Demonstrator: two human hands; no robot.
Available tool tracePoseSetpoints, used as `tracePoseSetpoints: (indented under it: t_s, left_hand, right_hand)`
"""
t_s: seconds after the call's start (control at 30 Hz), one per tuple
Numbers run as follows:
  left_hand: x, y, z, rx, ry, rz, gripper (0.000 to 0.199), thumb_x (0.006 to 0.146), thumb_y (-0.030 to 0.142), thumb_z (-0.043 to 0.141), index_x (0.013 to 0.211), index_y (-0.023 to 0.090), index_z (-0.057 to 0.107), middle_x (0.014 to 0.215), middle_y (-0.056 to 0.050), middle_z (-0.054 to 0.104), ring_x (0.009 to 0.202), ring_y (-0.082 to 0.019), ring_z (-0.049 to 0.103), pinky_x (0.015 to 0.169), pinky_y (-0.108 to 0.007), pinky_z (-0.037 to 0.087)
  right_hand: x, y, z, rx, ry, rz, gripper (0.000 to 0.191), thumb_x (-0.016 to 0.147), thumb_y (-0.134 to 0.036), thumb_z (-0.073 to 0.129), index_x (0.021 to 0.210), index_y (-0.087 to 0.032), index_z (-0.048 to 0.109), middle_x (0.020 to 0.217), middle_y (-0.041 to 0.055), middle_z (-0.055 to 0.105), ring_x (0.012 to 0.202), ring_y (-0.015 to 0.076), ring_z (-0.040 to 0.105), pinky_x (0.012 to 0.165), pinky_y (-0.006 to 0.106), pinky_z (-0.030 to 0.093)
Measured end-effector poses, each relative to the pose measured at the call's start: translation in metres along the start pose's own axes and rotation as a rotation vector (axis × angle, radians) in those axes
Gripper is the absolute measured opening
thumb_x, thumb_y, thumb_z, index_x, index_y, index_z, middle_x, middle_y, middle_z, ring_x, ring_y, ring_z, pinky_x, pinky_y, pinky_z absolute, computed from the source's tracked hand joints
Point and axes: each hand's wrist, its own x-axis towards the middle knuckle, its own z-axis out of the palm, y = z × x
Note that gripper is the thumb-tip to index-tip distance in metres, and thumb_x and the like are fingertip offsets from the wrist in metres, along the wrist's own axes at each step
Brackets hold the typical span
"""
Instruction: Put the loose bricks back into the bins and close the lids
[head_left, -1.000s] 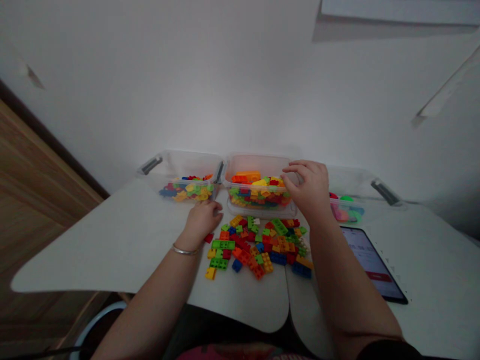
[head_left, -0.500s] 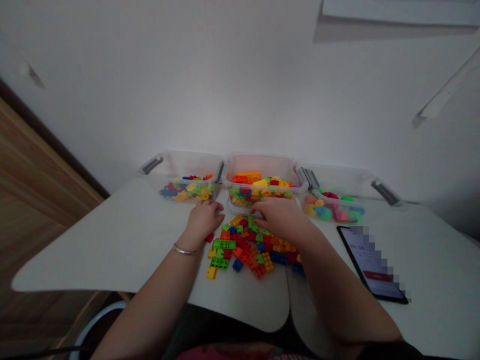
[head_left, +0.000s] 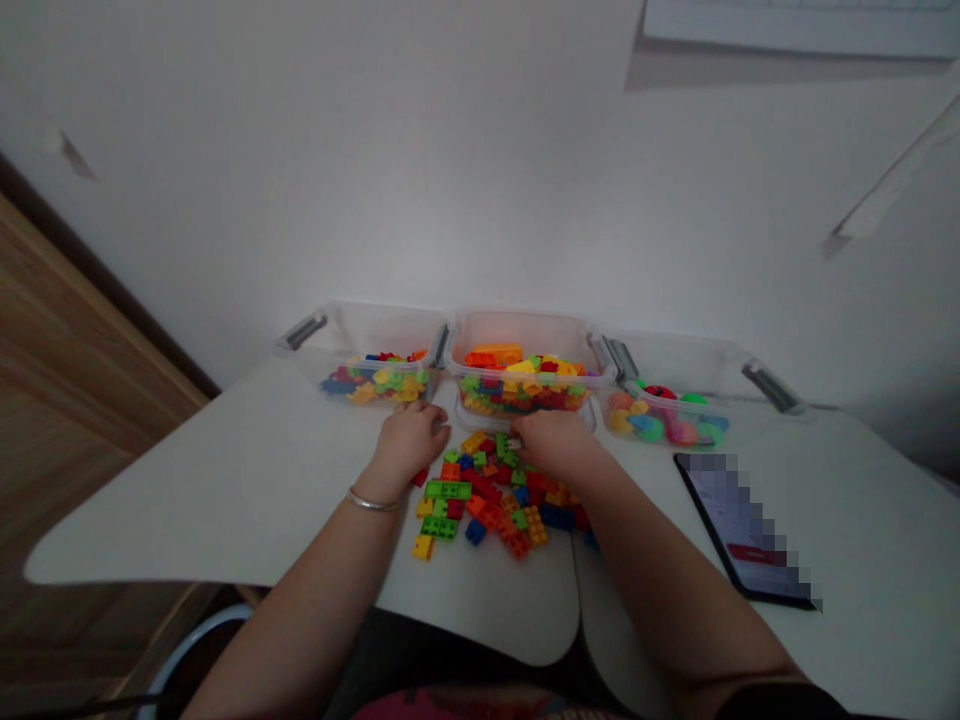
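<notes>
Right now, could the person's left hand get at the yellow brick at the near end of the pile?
Probably yes. The left hand rests close to the yellow brick, which lies uncovered on the table. Only a few low bricks lie between them, and the hand could likely pass over those.

No legible text on the toy bricks (head_left: 448, 489), phone screen (head_left: 739, 520) pixelated, red bar (head_left: 752, 553) unreadable
</notes>
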Motion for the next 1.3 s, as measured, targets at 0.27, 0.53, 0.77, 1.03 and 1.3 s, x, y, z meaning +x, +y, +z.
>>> tracePoseSetpoints:
  t_s: [0.27, 0.53, 0.77, 1.03, 1.3]
  left_hand:
    - [0.000, 0.000, 0.000, 0.014, -0.007, 0.016, 0.031, 0.089, 0.035, 0.053, 0.108, 0.019, 0.073, 0.113, -0.016, 0.069, 0.112, -0.033, 0.061, 0.097, -0.042, 0.047]
    - [0.000, 0.002, -0.002, 0.053, -0.027, 0.013, 0.033, 0.090, 0.035, 0.053, 0.111, 0.018, 0.072, 0.113, -0.015, 0.069, 0.112, -0.031, 0.061, 0.099, -0.040, 0.047]
    - [-0.002, 0.005, -0.005, 0.091, -0.038, -0.006, 0.032, 0.091, 0.035, 0.053, 0.112, 0.019, 0.072, 0.115, -0.012, 0.068, 0.115, -0.028, 0.060, 0.101, -0.037, 0.047]
    - [-0.002, 0.005, -0.005, 0.096, -0.044, -0.010, 0.033, 0.090, 0.035, 0.055, 0.113, 0.020, 0.071, 0.115, -0.012, 0.068, 0.114, -0.030, 0.060, 0.099, -0.040, 0.048]
    - [-0.002, 0.005, -0.005, 0.091, -0.048, -0.010, 0.033, 0.090, 0.035, 0.055, 0.115, 0.020, 0.071, 0.116, -0.012, 0.068, 0.115, -0.028, 0.060, 0.101, -0.038, 0.047]
  right_hand:
    - [0.001, -0.005, -0.001, -0.009, 0.000, 0.027, 0.029, 0.090, -0.014, 0.049, 0.106, -0.017, 0.072, 0.103, 0.0152, 0.076, 0.094, 0.0295, 0.073, 0.076, 0.037, 0.057]
    - [0.001, -0.003, -0.002, -0.017, -0.033, 0.034, 0.029, 0.091, -0.014, 0.048, 0.106, -0.016, 0.073, 0.103, 0.0166, 0.076, 0.097, 0.0299, 0.073, 0.078, 0.038, 0.057]
    - [0.004, -0.003, 0.002, -0.033, -0.026, 0.031, 0.029, 0.090, -0.015, 0.048, 0.103, -0.015, 0.074, 0.102, 0.0162, 0.076, 0.096, 0.0298, 0.073, 0.077, 0.037, 0.056]
    - [-0.027, 0.003, -0.033, 0.039, 0.087, 0.004, 0.021, 0.088, -0.030, 0.058, 0.101, -0.023, 0.073, 0.095, 0.0089, 0.077, 0.089, 0.0254, 0.072, 0.069, 0.031, 0.049]
    - [-0.043, 0.032, -0.044, 0.554, 1.210, 0.189, 0.025, 0.087, -0.033, 0.058, 0.108, -0.023, 0.063, 0.058, -0.0077, 0.044, 0.051, 0.0120, 0.043, 0.055, 0.026, 0.037]
